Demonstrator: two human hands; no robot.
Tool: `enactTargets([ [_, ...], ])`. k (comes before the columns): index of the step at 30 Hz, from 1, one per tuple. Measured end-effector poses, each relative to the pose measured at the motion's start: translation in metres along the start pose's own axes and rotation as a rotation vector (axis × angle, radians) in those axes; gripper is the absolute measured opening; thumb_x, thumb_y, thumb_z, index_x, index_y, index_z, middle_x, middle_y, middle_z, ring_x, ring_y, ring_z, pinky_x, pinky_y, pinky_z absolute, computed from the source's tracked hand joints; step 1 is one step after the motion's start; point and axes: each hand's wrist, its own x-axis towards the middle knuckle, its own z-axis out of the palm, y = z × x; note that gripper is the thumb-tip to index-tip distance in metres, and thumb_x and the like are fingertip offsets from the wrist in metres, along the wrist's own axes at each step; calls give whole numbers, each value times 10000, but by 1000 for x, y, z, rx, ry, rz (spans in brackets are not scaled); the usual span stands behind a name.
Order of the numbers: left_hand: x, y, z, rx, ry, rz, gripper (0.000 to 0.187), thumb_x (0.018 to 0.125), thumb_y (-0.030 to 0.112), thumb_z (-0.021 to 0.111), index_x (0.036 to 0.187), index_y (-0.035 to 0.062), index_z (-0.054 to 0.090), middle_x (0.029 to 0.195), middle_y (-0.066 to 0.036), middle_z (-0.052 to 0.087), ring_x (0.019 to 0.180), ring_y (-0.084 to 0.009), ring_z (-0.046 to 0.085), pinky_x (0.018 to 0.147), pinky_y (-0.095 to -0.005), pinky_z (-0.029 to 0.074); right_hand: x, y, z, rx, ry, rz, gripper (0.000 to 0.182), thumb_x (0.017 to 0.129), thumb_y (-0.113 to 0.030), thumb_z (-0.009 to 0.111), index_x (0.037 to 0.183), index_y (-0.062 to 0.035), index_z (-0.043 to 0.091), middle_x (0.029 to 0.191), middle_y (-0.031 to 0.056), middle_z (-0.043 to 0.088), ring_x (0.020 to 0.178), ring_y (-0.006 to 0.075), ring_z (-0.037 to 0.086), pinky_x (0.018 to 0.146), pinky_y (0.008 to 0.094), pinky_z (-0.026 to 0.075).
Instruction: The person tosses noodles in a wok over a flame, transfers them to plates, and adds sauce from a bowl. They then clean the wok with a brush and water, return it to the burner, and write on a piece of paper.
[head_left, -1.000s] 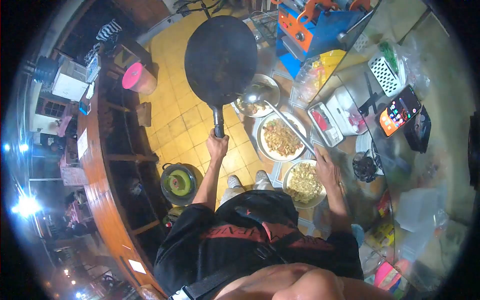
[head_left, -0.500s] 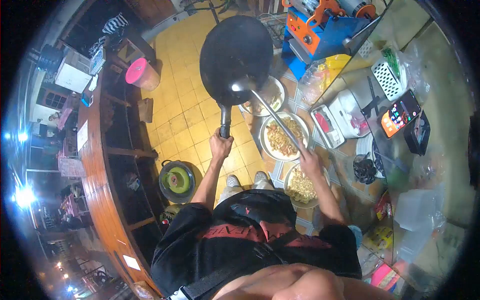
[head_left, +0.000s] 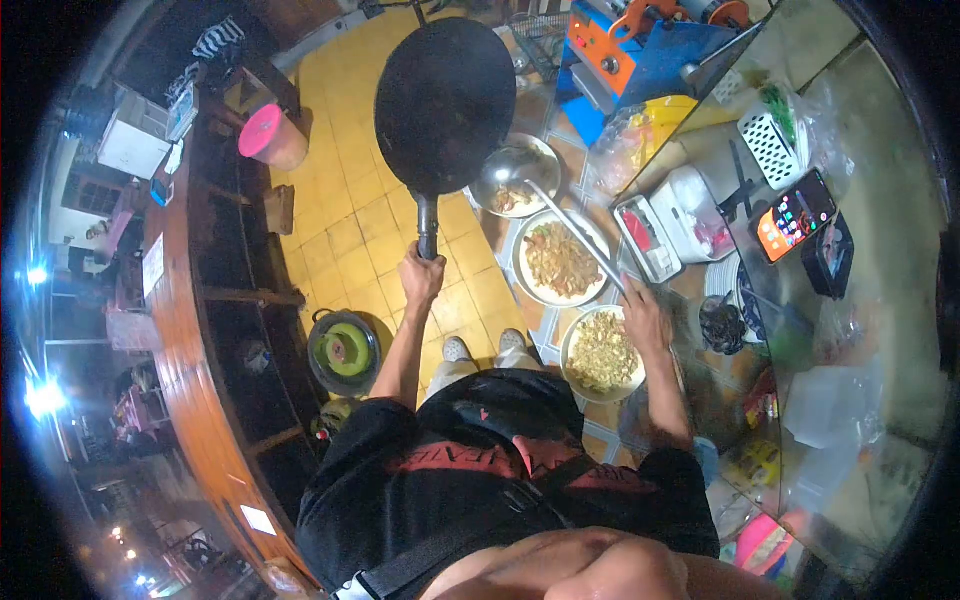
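Head view, held items
Left hand [head_left: 421, 272]: fingers wrapped tight round the wok's handle, arm stretched forward over the yellow tiled floor [head_left: 350, 215].
Wok [head_left: 445, 105]: black, round, held up in the air with its dark underside toward the camera; it sits above the floor and just left of the counter edge.
Wok axis: handle [head_left: 428, 228] runs from the hand straight away from the person, bowl at the far end; long axis nearly vertical in frame.
Right hand [head_left: 645, 318]: closed on the near end of the ladle's shaft, resting beside the nearest plate.
Ladle [head_left: 560, 215]: metal; shaft slants from the right hand up and left across the middle plate, its bowl lying in the far plate, close to the wok's rim.

Head view, counter
Far plate [head_left: 520, 185]: little food, holds the ladle's bowl.
Middle plate [head_left: 560, 262]: heaped with fried noodles or rice; which, I cannot tell.
Near plate [head_left: 602, 352]: pale fried food, just left of the right hand.
Phone [head_left: 793, 216]: screen lit, to the right, well apart from the plates.

Head view, floor
Pink-lidded bucket [head_left: 268, 140]: left of the wok.
Green gas cylinder [head_left: 345, 350]: below the left arm.
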Motion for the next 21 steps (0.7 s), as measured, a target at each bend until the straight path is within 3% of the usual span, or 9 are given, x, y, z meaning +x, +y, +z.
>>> enactTargets([
  [2,1,-12,-2,38,13,13,334,652,174,649,922,-16,597,698,-230,618,645,-366,627,634,-435,491,-14,-6,-21,280,43,53,531,841,-79,600,1353,-142,475,840,158,618,720,325,608,632,384,480],
  [3,1,-18,-4,-8,6,10,331,654,183,656,912,-15,594,686,-217,612,625,-351,618,621,-426,489,-13,-14,-32,508,50,73,500,854,-93,620,1335,-82,486,804,115,619,668,252,589,602,315,458],
  [4,0,-24,-5,-58,3,9,328,656,191,662,902,-14,591,674,-205,607,604,-337,608,607,-417,486,-18,-17,-25,505,28,85,500,854,-93,620,1335,-82,486,804,115,619,668,252,589,602,315,458],
  [7,-11,-46,-18,-231,-104,-185,247,670,166,668,825,0,570,622,-121,576,547,-211,563,543,-364,467,-20,-34,-27,1202,-249,631,555,880,-95,620,1388,-64,399,675,-25,488,490,52,466,420,224,361],
  [10,-40,-42,-54,-340,-171,-260,178,718,85,640,840,10,533,571,-43,523,459,-124,494,430,-290,406,-19,-36,-30,1374,-286,634,559,885,-56,587,1402,-85,375,605,-38,445,408,47,414,354,223,332],
  [15,-104,-88,-85,-447,-135,-394,145,747,65,629,828,37,513,573,-1,501,441,-104,464,407,-263,370,-4,-53,-39,1226,-298,683,535,870,-36,580,1375,-87,410,601,-46,435,419,41,413,360,223,351],
  [21,-196,-128,-124,-477,-60,-590,135,743,97,633,793,35,523,577,-28,533,457,-122,495,431,-278,400,0,-51,0,1157,-278,549,500,862,-27,583,1342,-47,445,679,-42,451,477,39,422,399,220,364],
])
